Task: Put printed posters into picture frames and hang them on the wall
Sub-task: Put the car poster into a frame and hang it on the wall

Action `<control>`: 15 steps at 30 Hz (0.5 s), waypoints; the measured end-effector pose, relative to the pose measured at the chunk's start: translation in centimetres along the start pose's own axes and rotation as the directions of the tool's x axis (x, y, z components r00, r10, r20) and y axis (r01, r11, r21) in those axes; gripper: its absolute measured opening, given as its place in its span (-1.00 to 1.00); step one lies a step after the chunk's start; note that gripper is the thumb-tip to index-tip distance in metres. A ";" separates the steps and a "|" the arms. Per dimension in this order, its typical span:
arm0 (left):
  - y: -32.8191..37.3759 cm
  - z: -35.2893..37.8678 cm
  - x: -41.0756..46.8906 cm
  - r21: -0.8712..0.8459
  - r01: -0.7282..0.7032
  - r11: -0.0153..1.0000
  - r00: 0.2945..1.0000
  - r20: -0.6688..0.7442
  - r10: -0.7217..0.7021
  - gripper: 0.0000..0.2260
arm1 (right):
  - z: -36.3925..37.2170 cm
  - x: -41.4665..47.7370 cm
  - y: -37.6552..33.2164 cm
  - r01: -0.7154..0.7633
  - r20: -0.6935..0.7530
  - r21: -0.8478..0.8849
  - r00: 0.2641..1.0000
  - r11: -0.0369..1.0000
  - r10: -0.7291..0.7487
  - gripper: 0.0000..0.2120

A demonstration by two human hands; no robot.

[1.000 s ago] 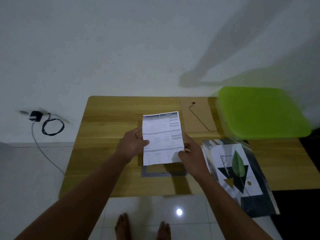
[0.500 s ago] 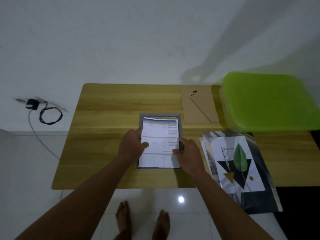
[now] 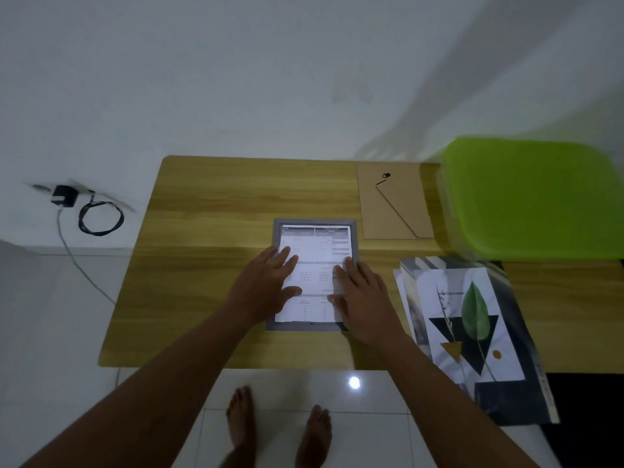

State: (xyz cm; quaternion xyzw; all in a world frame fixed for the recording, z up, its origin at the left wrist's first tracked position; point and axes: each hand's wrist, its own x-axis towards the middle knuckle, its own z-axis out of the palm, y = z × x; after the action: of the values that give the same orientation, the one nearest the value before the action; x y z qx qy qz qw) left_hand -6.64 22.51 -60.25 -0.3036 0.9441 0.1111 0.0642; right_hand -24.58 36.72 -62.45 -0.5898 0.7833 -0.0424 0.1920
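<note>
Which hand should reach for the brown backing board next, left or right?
Right, likely: the backing board lies right of the frame, nearer the right hand; the left hand, flat on the printed sheet, can hold it down.

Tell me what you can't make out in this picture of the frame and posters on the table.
Head view only.
- Print on the sheet: too small and blurred to read.
- Side rails of the grey frame: partly covered by the left hand and right hand.
- Posters beneath the leaf poster: hidden by it, only edges show.
- Green box: cut off by the right edge; the lid hides any contents.
</note>
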 end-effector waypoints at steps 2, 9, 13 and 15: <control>0.0 0.0 0.0 0.017 0.005 1.000 1.000 0.009 -0.005 -0.39 | 0.0 0.0 0.1 -0.003 -0.008 -0.002 1.000 1.000 0.003 -0.41; -0.8 -0.6 0.1 -0.141 0.087 0.986 0.994 -0.048 -0.094 -0.49 | -1.4 1.0 0.6 0.028 -0.118 0.102 0.993 0.994 -0.016 -0.42; -2.7 0.2 0.1 -0.098 0.155 0.983 0.988 0.029 -0.153 -0.40 | -3.6 4.1 3.0 -0.045 -0.190 0.112 0.980 0.993 0.066 -0.45; -3.3 0.6 0.4 -0.092 0.173 0.981 0.981 0.105 -0.163 -0.37 | -5.1 6.4 4.9 -0.127 -0.221 0.073 0.965 0.989 0.141 -0.48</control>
State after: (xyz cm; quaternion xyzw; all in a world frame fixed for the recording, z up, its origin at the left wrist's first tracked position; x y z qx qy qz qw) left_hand -4.98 19.78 -61.49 -0.3794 0.9041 0.1672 0.1037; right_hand -32.32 31.36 -60.80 -0.5209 0.8365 -0.1189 0.1214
